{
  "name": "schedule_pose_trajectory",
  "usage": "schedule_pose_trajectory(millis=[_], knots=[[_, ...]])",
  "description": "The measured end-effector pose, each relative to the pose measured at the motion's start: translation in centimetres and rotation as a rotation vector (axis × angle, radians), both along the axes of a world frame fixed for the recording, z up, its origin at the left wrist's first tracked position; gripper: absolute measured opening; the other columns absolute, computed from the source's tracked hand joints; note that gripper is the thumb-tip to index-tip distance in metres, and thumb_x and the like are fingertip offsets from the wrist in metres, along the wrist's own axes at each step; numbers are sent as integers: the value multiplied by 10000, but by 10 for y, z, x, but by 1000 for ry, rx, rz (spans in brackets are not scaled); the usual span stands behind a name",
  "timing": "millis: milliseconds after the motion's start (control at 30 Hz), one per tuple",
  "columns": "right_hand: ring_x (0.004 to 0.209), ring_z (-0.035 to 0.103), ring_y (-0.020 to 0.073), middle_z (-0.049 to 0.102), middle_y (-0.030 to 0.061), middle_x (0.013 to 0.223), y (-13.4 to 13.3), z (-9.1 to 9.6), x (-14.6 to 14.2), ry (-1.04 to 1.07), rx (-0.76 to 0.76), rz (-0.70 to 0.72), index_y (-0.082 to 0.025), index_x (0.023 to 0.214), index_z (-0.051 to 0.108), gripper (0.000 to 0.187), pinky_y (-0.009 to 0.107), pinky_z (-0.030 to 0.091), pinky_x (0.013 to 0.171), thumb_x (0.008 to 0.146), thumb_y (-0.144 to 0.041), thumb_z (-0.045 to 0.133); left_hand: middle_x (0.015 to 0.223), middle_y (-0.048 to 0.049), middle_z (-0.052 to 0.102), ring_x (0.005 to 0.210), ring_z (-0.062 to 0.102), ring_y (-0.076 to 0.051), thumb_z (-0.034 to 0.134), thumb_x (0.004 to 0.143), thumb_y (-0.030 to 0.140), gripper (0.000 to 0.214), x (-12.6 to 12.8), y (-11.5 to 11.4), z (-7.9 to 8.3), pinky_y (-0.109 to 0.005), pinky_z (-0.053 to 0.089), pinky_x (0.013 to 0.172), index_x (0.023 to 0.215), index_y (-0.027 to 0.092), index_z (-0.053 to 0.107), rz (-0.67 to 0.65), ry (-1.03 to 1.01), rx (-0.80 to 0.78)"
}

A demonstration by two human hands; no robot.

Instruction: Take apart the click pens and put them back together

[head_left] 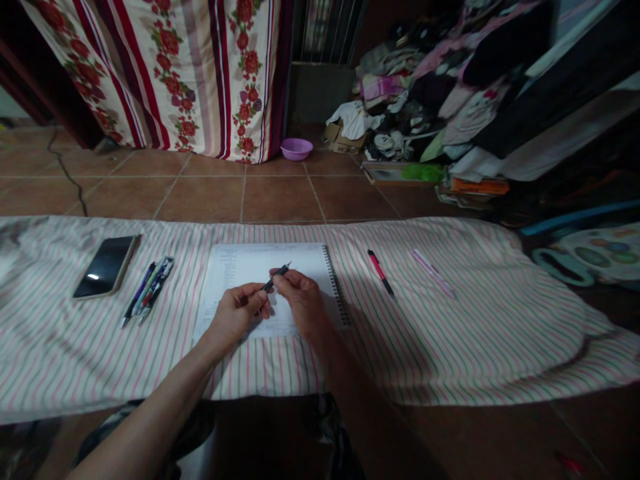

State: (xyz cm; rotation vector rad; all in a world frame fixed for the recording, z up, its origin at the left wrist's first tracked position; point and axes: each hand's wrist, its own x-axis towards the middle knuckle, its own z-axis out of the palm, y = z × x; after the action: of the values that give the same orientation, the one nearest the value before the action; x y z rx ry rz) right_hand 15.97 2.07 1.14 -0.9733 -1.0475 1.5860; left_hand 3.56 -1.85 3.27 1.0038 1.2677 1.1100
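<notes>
Over the open spiral notebook, both hands hold one dark pen between them, its pointed tip angled up and to the right. My left hand pinches the lower end between thumb and fingers. Nearer the tip, the thumb and fingers of my right hand are closed on the same pen. Part of the barrel is hidden by the fingers. Beneath the hands, the page has faint print along its left side and top. To the right lie a red and black pen and a pale pink pen.
Several pens lie in a bunch left of the notebook, beside a dark-screened phone. A striped cloth covers the surface. Beyond are a floral curtain, a purple basin and a heap of clothes.
</notes>
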Motion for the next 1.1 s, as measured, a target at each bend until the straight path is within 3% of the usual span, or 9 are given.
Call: schedule_pose_trajectory(millis=[167,300,367,567,767,933,1100], knots=[[573,487,104,552,-38,569,-2,10,-4,-90,-11,-70,-165,660,637,206,245,367,574,645,-364,687,504,-3,578,477,492,-105,639,661,353,265,1,0,0,-248,354,530,770,112,650,17,-4,10],[797,592,175,665,48,886,-4,11,-3,71,-77,-2,-187,934,660,376,292,438,698,640,-418,699,537,-7,579,473,494,-111,652,641,396,298,1,2,-6,-259,353,521,758,121,651,40,-30,48],[869,596,209,663,76,953,-4,8,-1,119,-86,10,-190,944,667,398,326,457,734,625,-423,713,501,-5,566,451,486,-123,654,634,424,297,2,2,-10,-277,349,509,738,145,656,38,-41,45],[697,584,199,657,41,753,-7,3,5,108,-51,-10,-196,790,705,334,339,459,664,558,-431,754,498,-18,566,435,496,-139,642,650,439,216,11,-4,-11,-315,358,508,656,225,669,51,-36,99],[595,517,137,582,-9,616,-21,13,7,75,-57,-113,-189,630,654,301,270,422,570,496,-428,781,507,7,553,460,511,-132,666,606,380,214,17,-17,-1,-294,388,533,661,173,671,72,-25,127],[697,567,144,632,12,755,-26,21,8,230,-116,-60,-195,759,669,336,285,463,647,516,-400,780,527,6,588,449,489,-111,667,594,369,303,16,-12,-2,-264,392,499,774,126,681,114,15,157],[631,551,108,647,25,810,-21,18,1,271,-135,-120,-186,861,669,378,270,457,626,549,-383,754,480,22,546,404,467,-94,672,599,378,310,12,-6,-3,-240,359,443,762,114,678,99,33,103]])
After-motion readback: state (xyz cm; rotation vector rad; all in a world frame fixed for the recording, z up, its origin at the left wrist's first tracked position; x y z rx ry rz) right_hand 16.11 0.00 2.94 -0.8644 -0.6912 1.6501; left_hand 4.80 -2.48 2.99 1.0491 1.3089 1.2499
